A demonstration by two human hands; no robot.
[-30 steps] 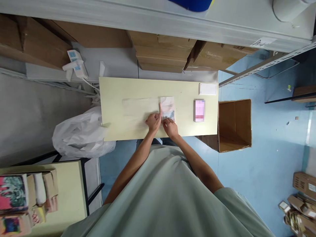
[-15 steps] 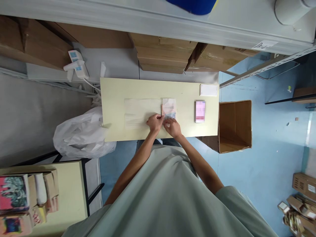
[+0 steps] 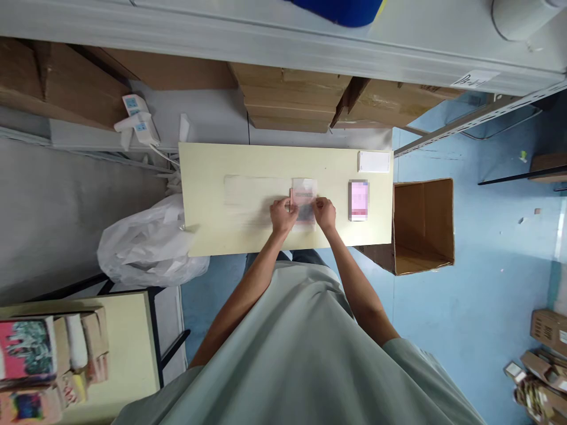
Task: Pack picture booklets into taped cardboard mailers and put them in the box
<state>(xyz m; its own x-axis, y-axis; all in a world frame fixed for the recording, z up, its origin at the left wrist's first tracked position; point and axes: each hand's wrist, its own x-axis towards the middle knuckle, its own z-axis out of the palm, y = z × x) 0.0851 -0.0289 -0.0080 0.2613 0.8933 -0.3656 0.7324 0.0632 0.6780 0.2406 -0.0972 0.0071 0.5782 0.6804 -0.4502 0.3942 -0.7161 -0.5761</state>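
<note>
Left hand (image 3: 283,216) and right hand (image 3: 325,213), fingers curled nearly closed, pinch 1 pinkish packet's (image 3: 304,199) opposite edges.

Loose, creased grey-green shirt (image 3: 310,354), short sleeves (image 3: 410,353); dark bluish trousers (image 3: 305,256).

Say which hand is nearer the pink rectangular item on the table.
Right. The right hand is left of the pink rectangular item, across a gap of tabletop; the left hand is farther, at the left edge of the translucent packet.
</note>
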